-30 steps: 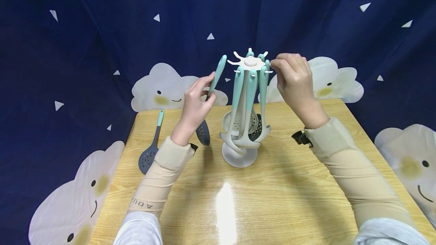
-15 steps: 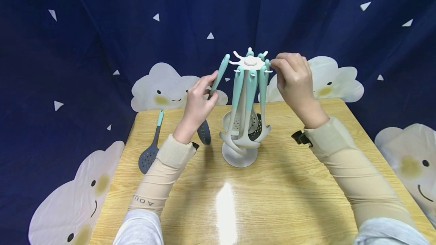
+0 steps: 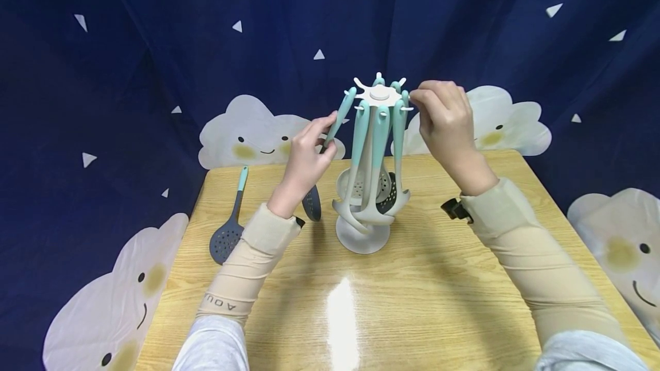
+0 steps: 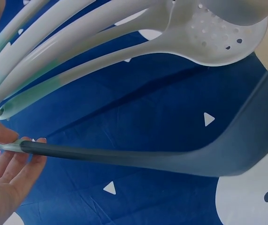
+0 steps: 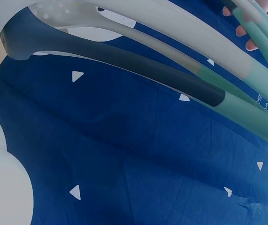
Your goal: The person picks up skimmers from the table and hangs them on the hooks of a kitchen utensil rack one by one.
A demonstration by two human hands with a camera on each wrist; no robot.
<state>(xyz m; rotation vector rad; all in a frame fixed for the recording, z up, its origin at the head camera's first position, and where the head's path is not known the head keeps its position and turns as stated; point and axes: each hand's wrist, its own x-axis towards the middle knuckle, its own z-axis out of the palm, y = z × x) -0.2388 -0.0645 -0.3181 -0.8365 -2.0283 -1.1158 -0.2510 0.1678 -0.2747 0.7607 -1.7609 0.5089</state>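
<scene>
In the head view, my left hand (image 3: 309,156) pinches the teal handle of a dark grey skimmer (image 3: 312,204) between thumb and fingers. Its perforated head hangs down, clear of the table. The handle's top end is at a left hook of the white utensil rack (image 3: 363,240); whether the hook is through its hole cannot be told. My right hand (image 3: 446,122) has curled fingers and pinches the rack's right hook at the top. Several teal-handled utensils hang around the rack, among them a pale ladle (image 3: 378,217) and a dark perforated one (image 3: 388,196).
Another dark grey skimmer (image 3: 226,239) lies on the wooden table (image 3: 412,302), left of the rack. A dark blue curtain (image 3: 154,44) with white triangles and clouds stands behind the table and along its sides.
My left hand has moved right with the skimmer, bringing the handle's top end from beside the rack to its left hook. My right hand has stayed where it was.
</scene>
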